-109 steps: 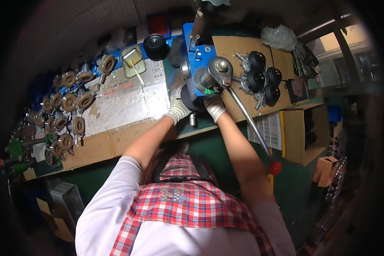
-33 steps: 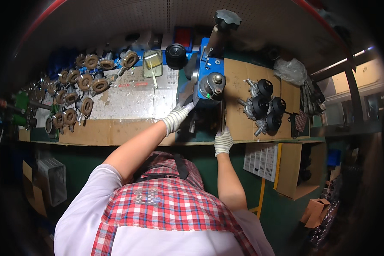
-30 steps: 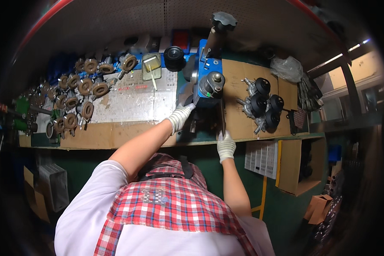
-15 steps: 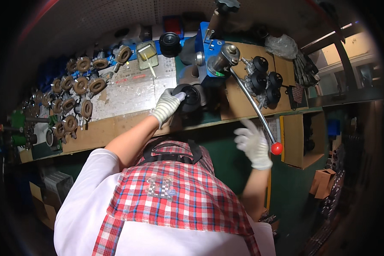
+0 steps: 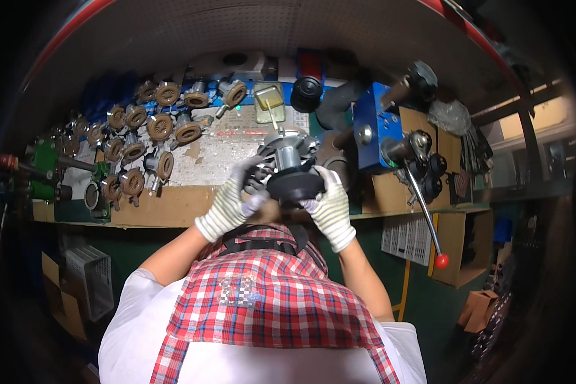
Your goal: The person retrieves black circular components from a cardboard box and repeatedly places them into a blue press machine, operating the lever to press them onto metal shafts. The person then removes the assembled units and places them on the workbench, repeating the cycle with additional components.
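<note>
In front of my chest both gloved hands hold up a water-pump-like metal part with a black pulley (image 5: pixel 294 185). Its silvery cast body points away from me, and the pulley faces my side. My left hand (image 5: pixel 233 198) grips the part's left side, its fingers partly hidden behind the metal. On the right, my right hand (image 5: pixel 329 208) is closed against the pulley's rim, thumb toward me. A blue lever press (image 5: pixel 372 128) stands just right of the hands. Its long steel lever (image 5: pixel 424 212), tipped with a red ball knob (image 5: pixel 441 261), slopes down toward me.
Several metal parts with brown ribbed discs (image 5: pixel 160 127) cover the bench's left. A tray with a brush (image 5: pixel 269 102) lies behind my hands, near a black pulley (image 5: pixel 306 94). Pulley parts (image 5: pixel 434 173) sit behind the lever; a cardboard box (image 5: pixel 470 249) hangs below right.
The part has come out of the press into both hands, moving left and toward me. My right hand has left the space beside the lever to grip it. The view has shifted.
</note>
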Demonstrator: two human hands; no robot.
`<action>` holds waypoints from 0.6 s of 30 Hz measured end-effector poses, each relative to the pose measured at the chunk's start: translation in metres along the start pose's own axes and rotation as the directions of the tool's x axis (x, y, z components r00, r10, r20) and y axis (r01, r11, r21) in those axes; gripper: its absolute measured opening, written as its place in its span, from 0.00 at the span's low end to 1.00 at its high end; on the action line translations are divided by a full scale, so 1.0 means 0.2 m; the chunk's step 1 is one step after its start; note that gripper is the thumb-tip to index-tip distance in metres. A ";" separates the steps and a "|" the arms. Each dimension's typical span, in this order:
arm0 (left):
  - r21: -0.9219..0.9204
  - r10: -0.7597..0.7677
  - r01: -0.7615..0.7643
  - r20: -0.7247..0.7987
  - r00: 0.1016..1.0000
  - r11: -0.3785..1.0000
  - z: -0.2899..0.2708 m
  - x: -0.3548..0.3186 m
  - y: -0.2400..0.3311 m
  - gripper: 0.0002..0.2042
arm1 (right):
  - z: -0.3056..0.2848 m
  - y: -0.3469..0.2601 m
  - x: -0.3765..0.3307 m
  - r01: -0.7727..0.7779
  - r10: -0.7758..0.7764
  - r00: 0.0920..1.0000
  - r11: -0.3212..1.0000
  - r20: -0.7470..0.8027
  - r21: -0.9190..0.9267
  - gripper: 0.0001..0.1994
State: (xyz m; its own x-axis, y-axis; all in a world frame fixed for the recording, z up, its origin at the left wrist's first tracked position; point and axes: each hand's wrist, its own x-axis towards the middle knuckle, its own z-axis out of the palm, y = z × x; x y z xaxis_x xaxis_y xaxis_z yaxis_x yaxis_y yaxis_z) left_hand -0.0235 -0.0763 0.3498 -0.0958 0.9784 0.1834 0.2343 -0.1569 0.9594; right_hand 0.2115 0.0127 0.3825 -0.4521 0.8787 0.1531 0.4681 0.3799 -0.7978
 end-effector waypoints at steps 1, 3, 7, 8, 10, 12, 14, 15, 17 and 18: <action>-0.314 -0.223 0.178 -0.113 0.968 0.933 -0.05 -0.04 -0.12 0.27 | 0.01 -0.06 0.00 0.044 -0.043 0.999 0.996 0.015 -0.074 0.45; -0.209 -0.375 0.369 0.008 0.927 0.906 -0.19 0.03 -0.07 0.27 | 0.05 -0.11 0.00 0.276 -0.283 0.954 0.958 -0.097 -0.082 0.39; -0.442 -0.302 0.470 0.399 0.866 0.764 -0.26 0.14 0.22 0.31 | 0.16 -0.16 0.00 0.499 -0.527 0.840 0.844 -0.130 -0.199 0.27; -0.469 -0.293 0.475 0.409 0.864 0.745 -0.26 0.15 0.25 0.31 | 0.17 -0.16 0.01 0.537 -0.565 0.819 0.817 -0.103 -0.211 0.27; -0.476 -0.321 0.495 0.402 0.858 0.727 -0.27 0.17 0.21 0.32 | 0.21 -0.15 0.02 0.588 -0.617 0.784 0.773 -0.067 -0.240 0.27; -0.430 -0.387 0.523 0.367 0.846 0.736 -0.26 0.19 0.08 0.32 | 0.23 -0.15 0.04 0.607 -0.637 0.770 0.747 -0.032 -0.271 0.27; -0.437 -0.360 0.497 0.362 0.860 0.749 -0.25 0.19 0.09 0.32 | 0.24 -0.14 0.05 0.624 -0.662 0.750 0.709 -0.004 -0.328 0.26; -0.440 -0.346 0.487 0.363 0.865 0.755 -0.24 0.20 0.12 0.33 | 0.24 -0.15 0.04 0.610 -0.647 0.762 0.696 0.039 -0.378 0.25; -0.561 -0.376 0.502 0.332 0.865 0.659 -0.18 0.19 0.08 0.32 | 0.23 -0.21 0.03 0.591 -0.612 0.781 0.659 0.125 -0.466 0.24; -0.497 -0.371 0.491 0.326 0.870 0.716 -0.16 0.20 -0.01 0.31 | 0.24 -0.24 0.05 0.597 -0.626 0.772 0.651 0.114 -0.470 0.25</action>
State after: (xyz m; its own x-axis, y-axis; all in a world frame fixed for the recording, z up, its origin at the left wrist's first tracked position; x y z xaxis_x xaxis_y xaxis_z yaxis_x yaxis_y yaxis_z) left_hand -0.0582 -0.0409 0.3625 0.1450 0.9529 -0.2663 -0.3598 0.3015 0.8830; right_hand 0.1485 -0.0100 0.3940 -0.7282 0.4076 0.5509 0.3915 0.9072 -0.1537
